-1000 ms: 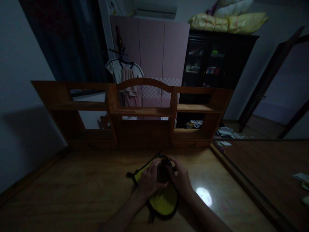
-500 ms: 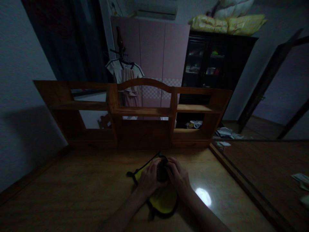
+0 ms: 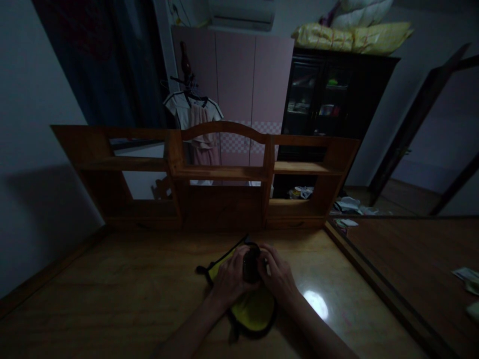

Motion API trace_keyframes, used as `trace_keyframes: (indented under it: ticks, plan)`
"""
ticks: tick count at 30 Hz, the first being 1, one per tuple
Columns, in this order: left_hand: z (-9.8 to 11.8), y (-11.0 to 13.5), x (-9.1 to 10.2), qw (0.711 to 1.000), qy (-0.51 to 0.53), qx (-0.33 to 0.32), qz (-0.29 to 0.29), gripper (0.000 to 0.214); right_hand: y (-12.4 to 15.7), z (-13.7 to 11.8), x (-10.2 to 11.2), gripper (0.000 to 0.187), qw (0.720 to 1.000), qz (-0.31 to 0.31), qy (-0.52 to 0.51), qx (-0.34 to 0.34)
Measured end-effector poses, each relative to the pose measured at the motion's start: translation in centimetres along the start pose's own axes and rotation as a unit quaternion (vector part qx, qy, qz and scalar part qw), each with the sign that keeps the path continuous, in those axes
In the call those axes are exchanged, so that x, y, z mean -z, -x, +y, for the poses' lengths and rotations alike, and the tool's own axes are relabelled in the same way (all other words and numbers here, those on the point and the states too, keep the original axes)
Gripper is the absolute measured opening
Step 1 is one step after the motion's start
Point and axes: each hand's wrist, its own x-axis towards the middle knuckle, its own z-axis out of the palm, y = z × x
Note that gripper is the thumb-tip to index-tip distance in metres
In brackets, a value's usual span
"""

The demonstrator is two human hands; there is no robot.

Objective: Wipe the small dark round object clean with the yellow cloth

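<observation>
The room is dim. My left hand (image 3: 231, 277) and my right hand (image 3: 279, 276) meet over a yellow cloth pouch with black edging (image 3: 252, 311) that lies on the wooden desk (image 3: 123, 294). Between them sits a small dark rounded object (image 3: 250, 263), gripped from both sides by my curled fingers. I cannot make out what the dark object is. Black straps of the pouch trail off toward the left and toward me.
A wooden shelf unit (image 3: 220, 174) stands across the back of the desk. A lamp glare (image 3: 316, 304) shines on the desk to the right. Behind are a pink wardrobe (image 3: 239, 85), hanging clothes (image 3: 194, 124) and a dark cabinet (image 3: 329, 94).
My hands have closed in tighter around the dark object. The right fingers, spread a second ago, now press against it. The pouch has stayed in place.
</observation>
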Motion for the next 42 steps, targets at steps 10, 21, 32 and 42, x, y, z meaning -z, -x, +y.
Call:
trace_keyframes:
  ticks: [10, 21, 32, 42]
  plan:
    - [0.15, -0.07, 0.13, 1.0, 0.005, 0.03, 0.002, 0.083, -0.36, -0.29, 0.66, 0.021, 0.999, -0.019, -0.039, -0.009]
    - [0.38, -0.22, 0.43, 0.999, 0.015, 0.041, -0.004, 0.078, -0.18, 0.26, 0.27, 0.025, 0.995, -0.011, -0.097, -0.017]
    - [0.29, -0.2, 0.26, 0.999, 0.009, 0.042, 0.008, 0.08, -0.33, -0.02, 0.58, 0.025, 0.998, -0.025, -0.064, 0.001]
    - [0.55, -0.27, 0.62, 0.999, 0.01, 0.039, 0.007, 0.077, -0.48, -0.08, 0.59, 0.027, 0.997, -0.009, -0.074, 0.005]
